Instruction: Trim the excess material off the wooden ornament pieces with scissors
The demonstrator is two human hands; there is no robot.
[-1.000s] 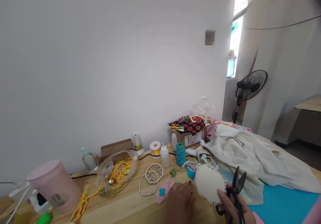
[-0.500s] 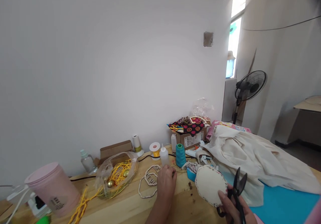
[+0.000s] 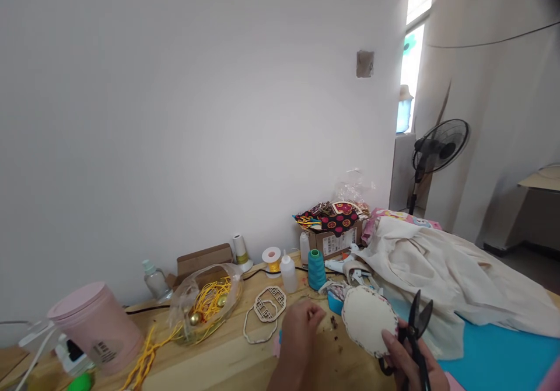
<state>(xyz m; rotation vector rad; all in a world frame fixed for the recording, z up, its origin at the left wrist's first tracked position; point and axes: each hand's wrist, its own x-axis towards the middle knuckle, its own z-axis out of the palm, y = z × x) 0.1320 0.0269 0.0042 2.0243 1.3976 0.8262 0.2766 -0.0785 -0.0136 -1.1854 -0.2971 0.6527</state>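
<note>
My right hand (image 3: 409, 360) is at the bottom edge, closed around black scissors (image 3: 416, 324) whose blades point up. Its thumb rests on a cream oval fabric piece (image 3: 365, 327) with a stitched rim, lying on the wooden table (image 3: 219, 359). My left hand (image 3: 301, 330) hovers just left of the oval, fingers curled into a pinch; what they hold, if anything, is too small to make out. A wooden cut-out frame (image 3: 270, 304) and a thin wooden ring (image 3: 255, 332) lie to the left of that hand.
Behind the hands stand a teal thread spool (image 3: 315, 268) and a white squeeze bottle (image 3: 289, 273). A plastic bag of yellow cords (image 3: 209, 302) and a pink cup (image 3: 94, 328) sit left. A cardboard box of fabrics (image 3: 333, 234), cream cloth (image 3: 437, 268) and blue sheet (image 3: 494, 356) lie right.
My left hand reached up towards a small green thing near the bottle, then drew back with curled fingers; the green thing no longer shows. The right hand with the scissors barely moved.
</note>
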